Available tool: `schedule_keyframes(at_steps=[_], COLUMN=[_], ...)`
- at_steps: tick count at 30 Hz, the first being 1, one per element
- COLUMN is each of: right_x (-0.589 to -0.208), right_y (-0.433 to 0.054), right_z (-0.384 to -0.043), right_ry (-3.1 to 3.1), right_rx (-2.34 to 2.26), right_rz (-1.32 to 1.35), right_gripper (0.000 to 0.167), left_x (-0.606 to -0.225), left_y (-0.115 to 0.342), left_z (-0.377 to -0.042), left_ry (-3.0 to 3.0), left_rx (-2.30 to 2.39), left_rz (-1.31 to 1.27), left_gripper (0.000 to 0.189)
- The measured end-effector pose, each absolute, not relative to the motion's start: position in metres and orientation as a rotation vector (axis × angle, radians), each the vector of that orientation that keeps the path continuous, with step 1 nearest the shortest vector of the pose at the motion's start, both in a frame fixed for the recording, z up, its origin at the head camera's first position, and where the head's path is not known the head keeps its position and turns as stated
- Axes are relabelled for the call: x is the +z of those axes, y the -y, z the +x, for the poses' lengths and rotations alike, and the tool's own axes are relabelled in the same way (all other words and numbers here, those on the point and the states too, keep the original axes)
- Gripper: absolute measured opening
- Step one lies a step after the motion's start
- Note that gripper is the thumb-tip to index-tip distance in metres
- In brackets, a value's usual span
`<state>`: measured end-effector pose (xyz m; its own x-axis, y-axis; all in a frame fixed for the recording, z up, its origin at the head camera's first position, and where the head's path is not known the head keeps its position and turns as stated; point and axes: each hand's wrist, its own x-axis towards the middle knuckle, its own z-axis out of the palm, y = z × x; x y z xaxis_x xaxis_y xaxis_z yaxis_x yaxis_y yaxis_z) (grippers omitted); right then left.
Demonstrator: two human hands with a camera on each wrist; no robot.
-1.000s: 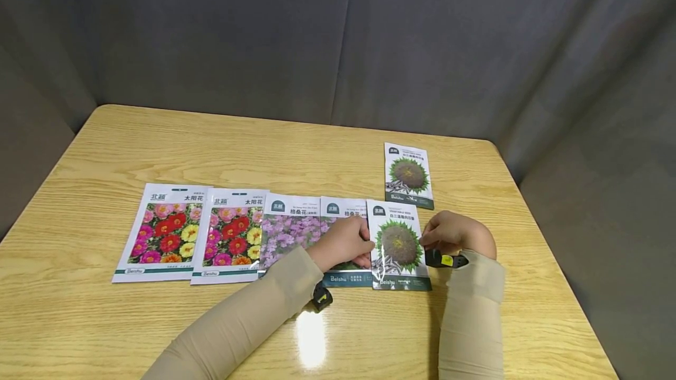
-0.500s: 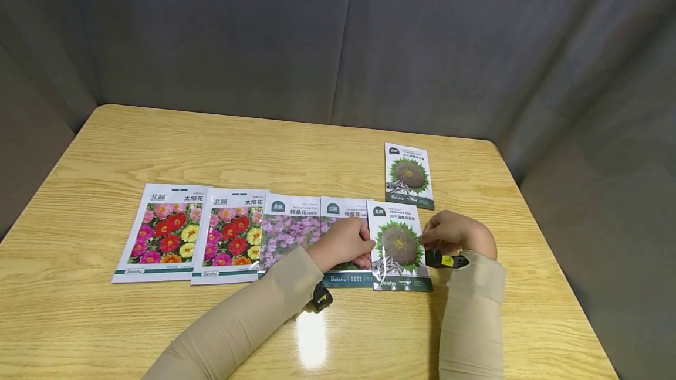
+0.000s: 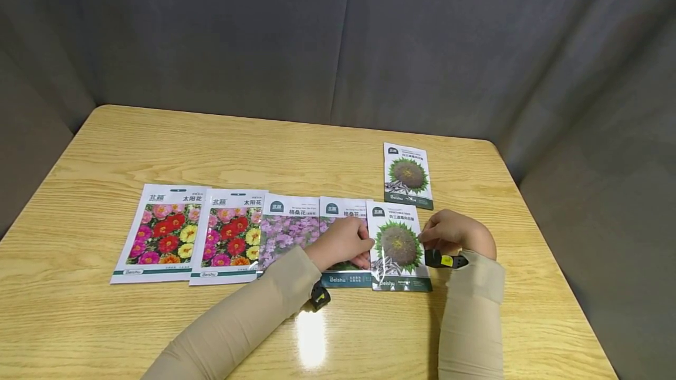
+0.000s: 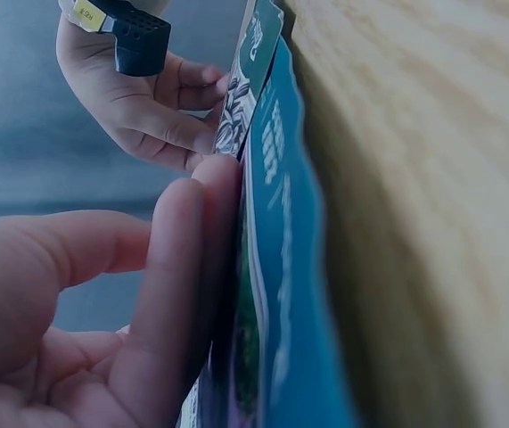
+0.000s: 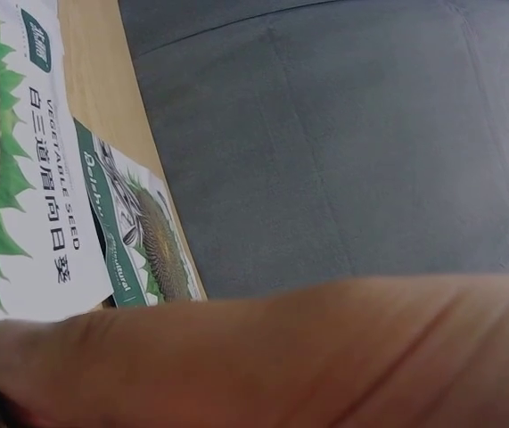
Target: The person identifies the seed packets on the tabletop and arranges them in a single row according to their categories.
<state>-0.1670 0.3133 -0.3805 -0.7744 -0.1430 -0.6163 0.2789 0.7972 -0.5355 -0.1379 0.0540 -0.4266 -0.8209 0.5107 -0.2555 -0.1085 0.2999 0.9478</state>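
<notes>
A sunflower seed packet point(image 3: 399, 245) lies face up at the right end of a row of packets. At its left edge is my left hand point(image 3: 343, 245), resting over the second pink-flower seed packet point(image 3: 345, 279) and covering much of its picture. In the left wrist view, the left fingers point(image 4: 176, 259) lie fairly straight against the packets. My right hand point(image 3: 456, 233) pinches the sunflower packet's right edge between thumb and fingers; the fingers' undersides are hidden. In the right wrist view, one fingertip point(image 5: 9, 352) lies on that packet's edge.
Left of the hands lie another pink-flower packet point(image 3: 289, 233) and two red-and-yellow flower packets point(image 3: 164, 233) point(image 3: 232, 233), edges overlapping or close. A second sunflower packet point(image 3: 408, 175) lies farther back on the wooden table point(image 3: 237, 145). A grey curtain point(image 3: 222, 34) hangs behind.
The sunflower packet at the row's end has shifted very slightly toward me. Both hands stay almost in the same place at its two edges.
</notes>
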Motion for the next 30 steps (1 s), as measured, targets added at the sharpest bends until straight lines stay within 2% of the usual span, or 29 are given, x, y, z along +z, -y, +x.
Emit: schedule_keyframes(at_steps=[13,23,30], right_x=[-0.380,-0.381,-0.385], right_y=[-0.322,-0.323,-0.323], right_z=[-0.170,-0.175,-0.177], right_ry=[-2.455,-2.667,-2.744], right_rx=[-0.975,-1.097,-1.238], right_rz=[0.160,0.230,0.356], right_gripper=[0.019,0.036,0.051], left_x=[-0.417,-0.395,-0.396], left_y=[-0.053,-0.060,-0.071], left_z=[-0.147,-0.172,-0.191], left_ry=[-2.116,-2.274,-2.163], left_rx=[1.604,1.660,1.805], left_rz=[0.445,0.439,0.317], left_gripper=[0.008,0.030,0.046])
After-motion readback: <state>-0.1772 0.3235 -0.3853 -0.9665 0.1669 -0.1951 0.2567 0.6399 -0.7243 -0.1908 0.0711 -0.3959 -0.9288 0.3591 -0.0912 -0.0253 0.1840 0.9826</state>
